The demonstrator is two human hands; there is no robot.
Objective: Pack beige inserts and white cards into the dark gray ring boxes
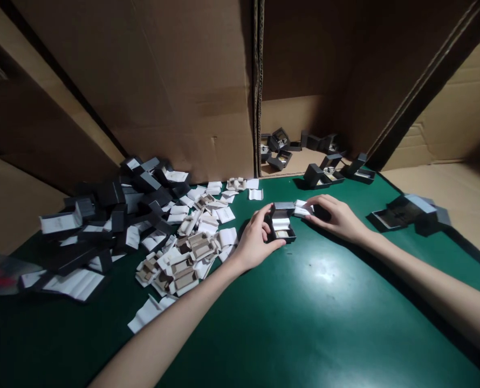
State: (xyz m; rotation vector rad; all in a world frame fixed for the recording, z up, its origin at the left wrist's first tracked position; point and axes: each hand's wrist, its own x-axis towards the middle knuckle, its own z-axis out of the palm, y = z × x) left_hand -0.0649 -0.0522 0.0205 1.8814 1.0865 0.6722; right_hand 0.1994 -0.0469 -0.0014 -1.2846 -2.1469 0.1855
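In the middle of the green table stands a small black hinged box (283, 209), its lid raised and a white lining showing inside. My left hand (256, 237) grips it from the left, thumb at the front and fingers around the side. Just right of the box, my right hand (332, 216) pinches a small white piece (302, 208), which looks like folded card. Whether that piece touches the box I cannot tell. Loose white and brown card inserts (201, 245) lie heaped left of my left hand.
A pile of black boxes (114, 210) with white card lies at the left. More open black boxes (324, 171) stand by the cardboard bin (308, 110) at the back, some inside it. Another black box group (412, 211) is at the right. Cardboard walls (183, 81) border the table (304, 323).
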